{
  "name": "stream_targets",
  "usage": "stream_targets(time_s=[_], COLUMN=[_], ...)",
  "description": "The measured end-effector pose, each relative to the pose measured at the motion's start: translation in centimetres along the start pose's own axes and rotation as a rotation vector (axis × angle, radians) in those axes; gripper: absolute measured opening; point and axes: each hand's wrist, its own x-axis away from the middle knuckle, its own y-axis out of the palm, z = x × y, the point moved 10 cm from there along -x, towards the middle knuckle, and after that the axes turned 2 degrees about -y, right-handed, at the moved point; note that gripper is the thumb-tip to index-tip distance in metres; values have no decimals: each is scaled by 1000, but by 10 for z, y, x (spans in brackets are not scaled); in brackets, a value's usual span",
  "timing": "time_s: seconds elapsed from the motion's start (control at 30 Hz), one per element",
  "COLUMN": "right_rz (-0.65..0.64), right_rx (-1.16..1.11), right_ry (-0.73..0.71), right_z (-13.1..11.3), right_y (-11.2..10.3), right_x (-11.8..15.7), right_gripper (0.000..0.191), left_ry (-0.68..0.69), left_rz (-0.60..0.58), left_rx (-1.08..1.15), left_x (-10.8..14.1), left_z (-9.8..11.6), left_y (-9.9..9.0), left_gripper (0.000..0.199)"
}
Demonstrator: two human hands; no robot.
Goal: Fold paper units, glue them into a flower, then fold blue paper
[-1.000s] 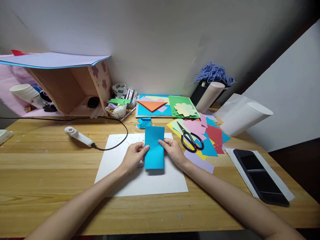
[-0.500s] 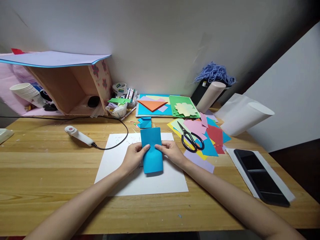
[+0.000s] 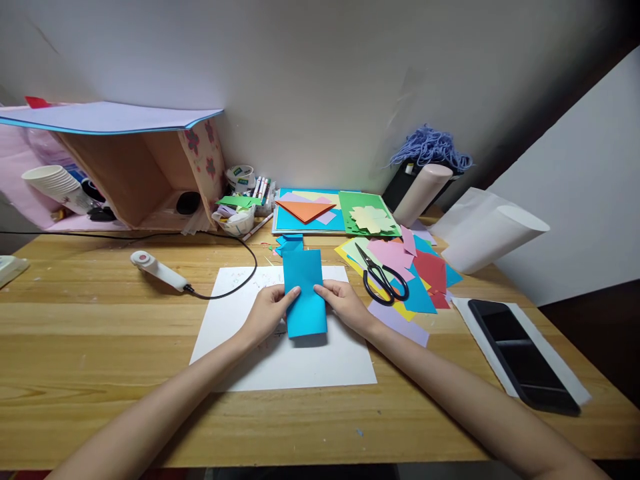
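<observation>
Between both hands I hold a blue rectangular piece of paper, raised above a white sheet on the wooden table. My left hand pinches its left edge, thumb on the front and fingers behind. On the opposite edge my right hand grips it the same way. The fingers behind the paper are partly hidden. Small marks show on the white sheet near its top left. Just beyond the blue paper lie small blue paper scraps.
Black-handled scissors rest on coloured paper pieces to the right. A phone lies farther right. Left stands a glue gun-like white device with a black cord. Behind are an orange folded paper, a cardboard box and paper rolls.
The blue paper has tilted slightly, its top and bottom edges now a little higher in view, and it looks flatter. Both hands keep their hold at nearly the same place.
</observation>
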Motion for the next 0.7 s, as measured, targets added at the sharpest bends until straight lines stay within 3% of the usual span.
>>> stream_targets(time_s=[0.17,0.33,0.5,0.7], right_rz=[65,-71,-41,-133], right_rx=[1,-80,-82,-35], right_ry=[-12,32,69,84], right_z=[2,1,5,8], right_y=[-7,8,5,12], right_x=[0,1,3,3], right_gripper=[40,36,41,36], left_ry=[-35,1,6,1], left_rz=[-43,25,24,38], left_rx=[-22,-49,-57,-23], left_x=[2,1,2,-3], left_z=[-3,1,1,-1], left_y=[7,0,0,-5], left_gripper=[40,42,42,43])
